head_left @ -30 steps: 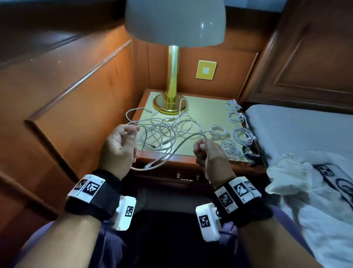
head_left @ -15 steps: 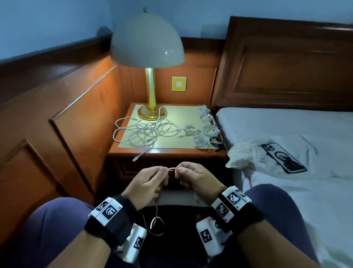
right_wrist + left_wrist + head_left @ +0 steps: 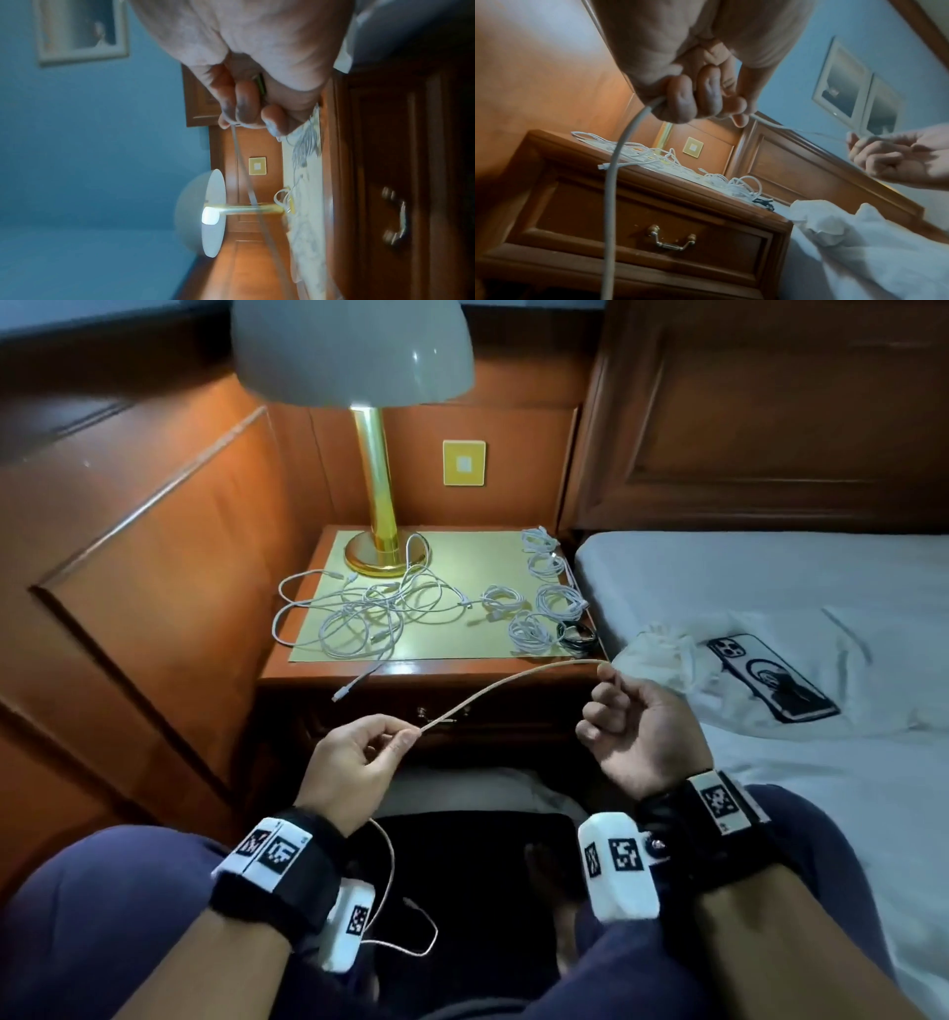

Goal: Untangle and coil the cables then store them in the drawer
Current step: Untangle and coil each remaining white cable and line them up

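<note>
The left hand (image 3: 354, 762) pinches a thin white charging cable (image 3: 513, 683) between thumb and forefinger, the remaining fingers curled narrowly around it. The right hand (image 3: 637, 726), at 3 o'clock of the left, pinches the same cable near its far end, fingers closed tight. The cable spans taut between both hands; its slack drops from the left hand toward 6 o'clock over the lap. At 12 o'clock, the wooden bedside table (image 3: 411, 672) carries a tangled heap of white cables (image 3: 369, 613) and several coiled white cables (image 3: 549, 603). The wooden drawer with brass handle (image 3: 670, 241) below is closed.
</note>
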